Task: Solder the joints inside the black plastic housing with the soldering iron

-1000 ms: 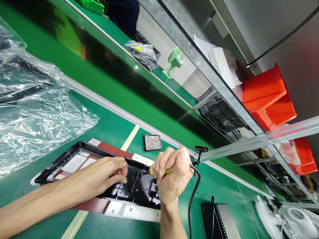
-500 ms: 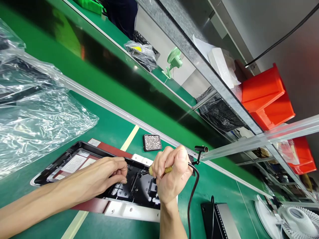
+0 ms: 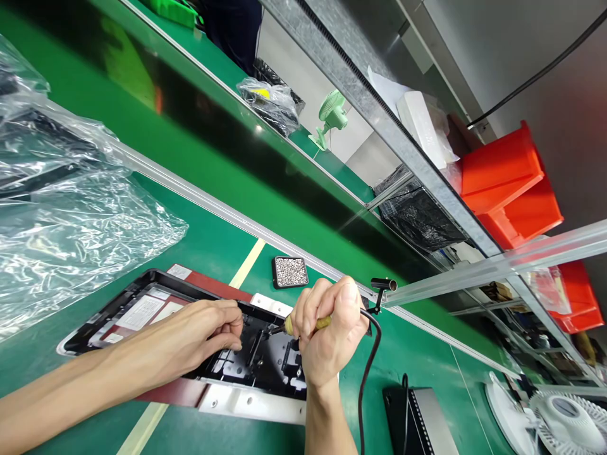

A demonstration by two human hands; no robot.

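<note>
In my right hand (image 3: 327, 335) is a soldering iron (image 3: 323, 323) with a yellowish handle and a black cord leaving its back end. The fist is wrapped round the handle, and the tip points left and down into a black plastic housing (image 3: 246, 373). My left hand (image 3: 213, 328) hovers over the same housing with its fingers curled together; whatever they may pinch is hidden. The housing lies between white fixture blocks (image 3: 251, 404) on a reddish-brown board (image 3: 180, 392). Labels (image 3: 141, 313) show in the frame part at its left.
Beyond the housing sits a small square tray (image 3: 274, 278) of tiny metal pieces. A clear plastic bag (image 3: 95, 234) covers the left side. A small black stand (image 3: 379, 294) is behind my right hand; a black-and-grey box (image 3: 427, 417) and a white fan (image 3: 564, 417) are at right.
My right hand and the soldering iron have shifted very slightly to the right. The left hand stays in the same place.
</note>
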